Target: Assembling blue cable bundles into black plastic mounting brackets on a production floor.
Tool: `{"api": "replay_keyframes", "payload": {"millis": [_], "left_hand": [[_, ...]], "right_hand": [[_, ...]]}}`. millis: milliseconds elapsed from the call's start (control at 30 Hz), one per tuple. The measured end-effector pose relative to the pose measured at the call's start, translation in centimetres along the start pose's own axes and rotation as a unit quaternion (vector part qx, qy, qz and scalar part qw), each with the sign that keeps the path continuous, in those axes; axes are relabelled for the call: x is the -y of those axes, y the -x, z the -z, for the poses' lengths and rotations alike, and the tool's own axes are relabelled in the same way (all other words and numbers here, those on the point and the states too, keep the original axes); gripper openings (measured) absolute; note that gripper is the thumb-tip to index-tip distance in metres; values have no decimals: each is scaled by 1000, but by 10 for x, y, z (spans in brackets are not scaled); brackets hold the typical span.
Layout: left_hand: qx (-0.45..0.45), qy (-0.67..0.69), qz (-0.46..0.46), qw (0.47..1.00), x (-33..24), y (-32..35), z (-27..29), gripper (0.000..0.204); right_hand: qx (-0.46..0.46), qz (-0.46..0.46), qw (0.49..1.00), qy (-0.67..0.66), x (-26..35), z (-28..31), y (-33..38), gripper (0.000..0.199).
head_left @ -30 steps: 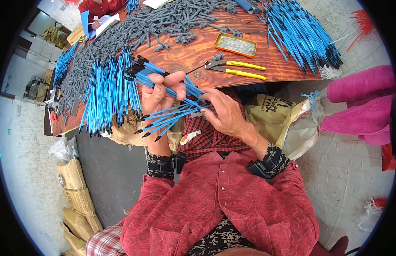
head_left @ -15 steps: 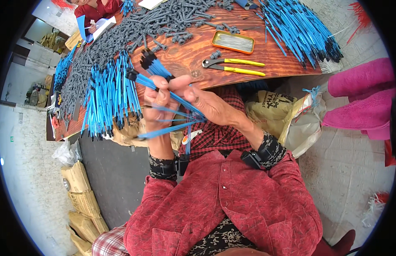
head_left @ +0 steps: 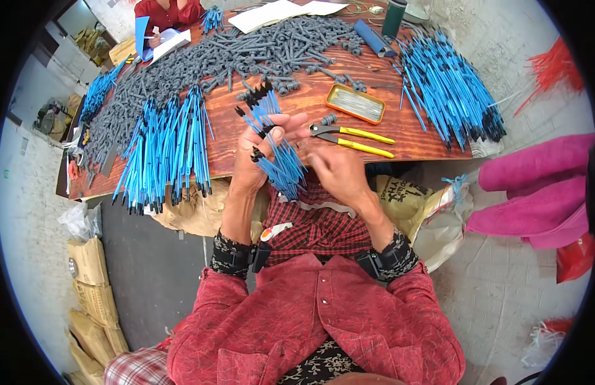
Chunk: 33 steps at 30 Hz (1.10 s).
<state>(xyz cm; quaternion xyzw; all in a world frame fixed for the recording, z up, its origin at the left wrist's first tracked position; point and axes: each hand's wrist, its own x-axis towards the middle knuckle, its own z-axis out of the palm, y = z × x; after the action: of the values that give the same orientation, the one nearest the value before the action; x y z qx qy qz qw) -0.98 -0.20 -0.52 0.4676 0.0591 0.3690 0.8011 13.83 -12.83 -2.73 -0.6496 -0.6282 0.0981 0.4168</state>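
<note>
So the left hand (head_left: 248, 158) is gripping a bundle of thin blue sticks with black tips (head_left: 283, 168) over the front edge of the reddish-brown wooden table (head_left: 228, 117), probably mid-length so they don't scatter. The right hand (head_left: 342, 172) has curled fingers just beside it; can't tell if they're pinching anything. Yellow-handled metal pliers (head_left: 358, 133) lie near that front edge, guessing for easy reach, with an orange-rimmed tin (head_left: 354, 114) of thin silvery pieces just behind.

Red jacket (head_left: 278, 314) – mottled, black floral cuffs (head_left: 400, 258)
</note>
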Motion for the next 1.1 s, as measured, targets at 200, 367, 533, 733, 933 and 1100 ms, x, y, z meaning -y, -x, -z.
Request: {"api": "replay_keyframes", "payload": {"millis": [200,367,533,733,933,1100], "left_hand": [[8,-28,22,999,-1,-3,-14,36],[-7,-80,51,995,-1,-1,-12,31],[-39,-73,28,996,-2,0,-19,31],[-9,-78,38,996,-2,2,-5,23],[23,-113,63,991,-3,3,9,21],[30,-93,48,994,-1,0,13,23]], "right_hand": [[-180,9,972,-153,31,45,-39,16],[-137,114,975,-134,45,54,-62,19],[-70,87,988,-110,54,52,-70,24],[16,-12,972,-234,65,44,-75,29],[32,-43,959,-277,68,39,-82,22],[-3,-50,957,-285,65,32,-84,19]]}}
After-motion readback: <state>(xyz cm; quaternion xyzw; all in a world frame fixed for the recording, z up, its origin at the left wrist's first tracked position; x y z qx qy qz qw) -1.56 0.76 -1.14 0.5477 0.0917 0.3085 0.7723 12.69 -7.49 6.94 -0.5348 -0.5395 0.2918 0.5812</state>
